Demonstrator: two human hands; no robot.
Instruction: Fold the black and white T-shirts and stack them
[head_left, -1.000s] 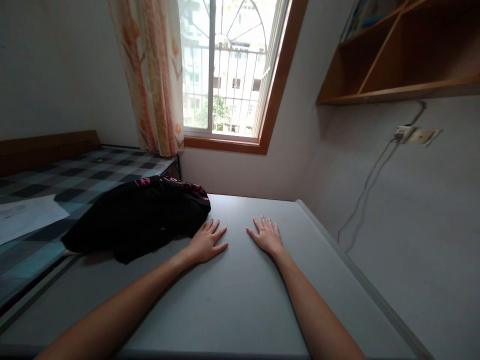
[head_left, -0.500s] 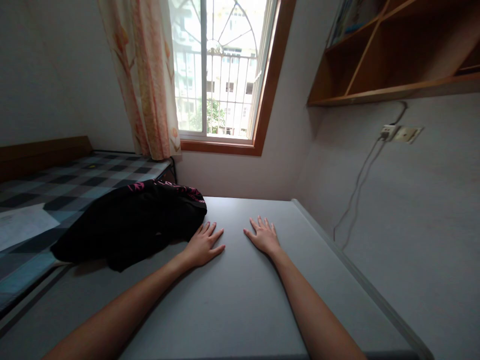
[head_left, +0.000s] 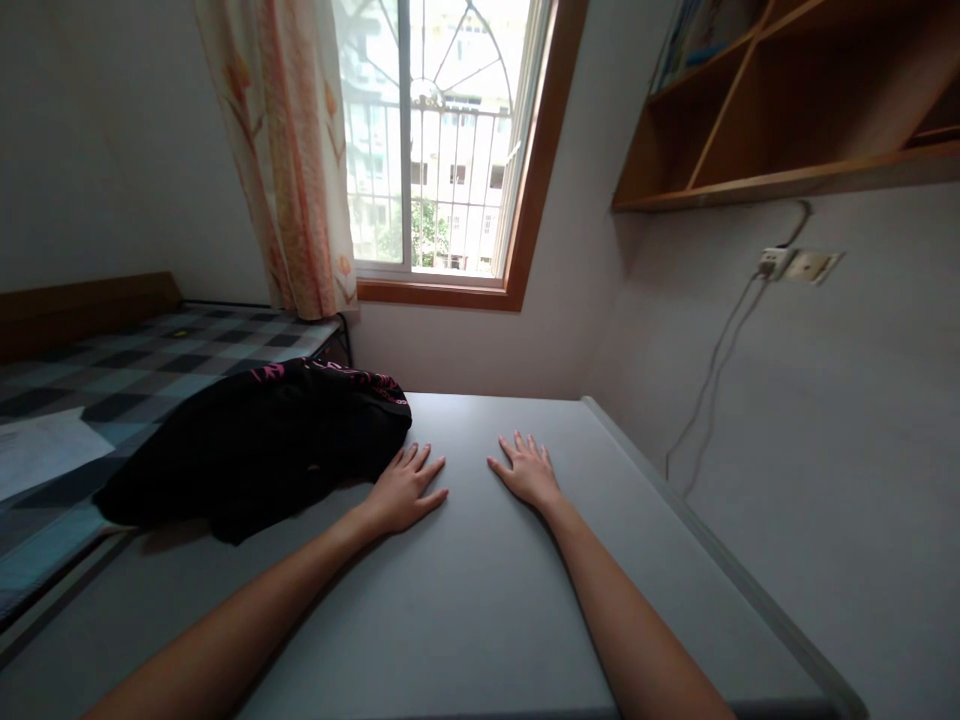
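Observation:
My left hand (head_left: 405, 492) lies palm down on the white tabletop (head_left: 450, 610), fingers spread and holding nothing. Its fingertips are at the edge of a crumpled black garment (head_left: 262, 450) with pink lettering; whether they touch the cloth I cannot tell. To the right, my right hand (head_left: 527, 474) rests flat on the same surface, also with spread fingers and nothing in it. A strip of bare tabletop separates the two hands.
On the left stands a bed with a checked mattress (head_left: 225, 330) and a sheet of paper (head_left: 49, 450). A barred window (head_left: 450, 200) and a flowered curtain (head_left: 292, 170) are ahead. Wooden shelves (head_left: 735, 130) hang at upper right, above a wall socket (head_left: 814, 267) with a cord.

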